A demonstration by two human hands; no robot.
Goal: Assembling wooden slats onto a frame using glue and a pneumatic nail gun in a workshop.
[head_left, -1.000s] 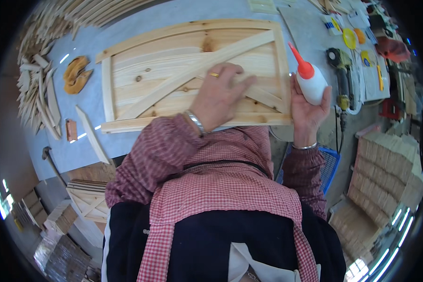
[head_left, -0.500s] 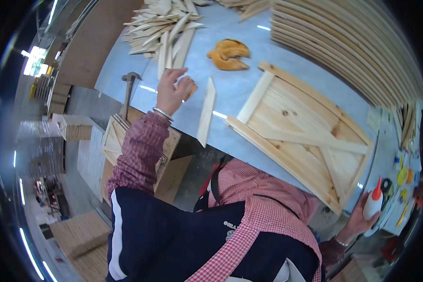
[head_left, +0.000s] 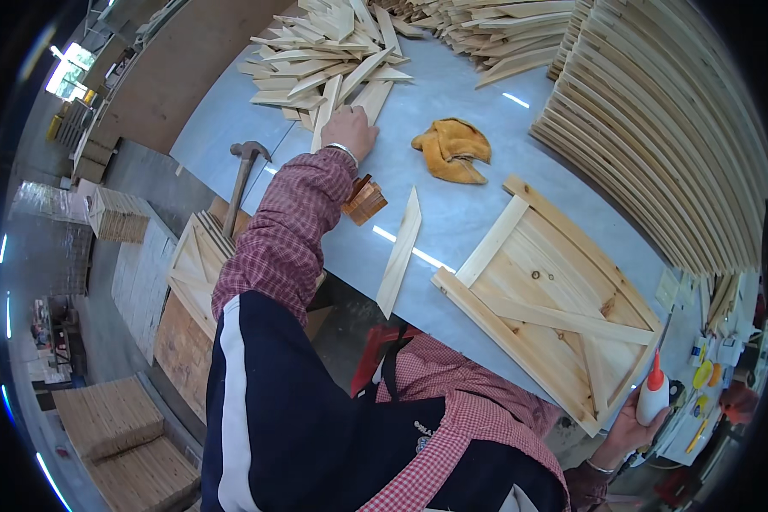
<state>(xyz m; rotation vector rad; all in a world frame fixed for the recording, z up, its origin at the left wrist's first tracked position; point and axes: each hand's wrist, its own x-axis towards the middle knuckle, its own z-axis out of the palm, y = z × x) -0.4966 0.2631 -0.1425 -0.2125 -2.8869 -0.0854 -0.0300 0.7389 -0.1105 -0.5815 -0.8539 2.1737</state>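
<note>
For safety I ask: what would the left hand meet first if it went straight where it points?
Probably the pale wooden strip just beyond the left hand, though depth is unclear.

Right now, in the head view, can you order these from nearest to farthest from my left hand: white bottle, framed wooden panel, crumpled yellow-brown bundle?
From your left hand:
1. Crumpled yellow-brown bundle, just to its right.
2. Framed wooden panel, farther right and lower in the picture.
3. White bottle, lower right, in your right hand.

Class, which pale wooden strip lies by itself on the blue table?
The pointed strip left of the braced panel; it touches no other strip, whereas the others lie in the heap or stacks.
</note>
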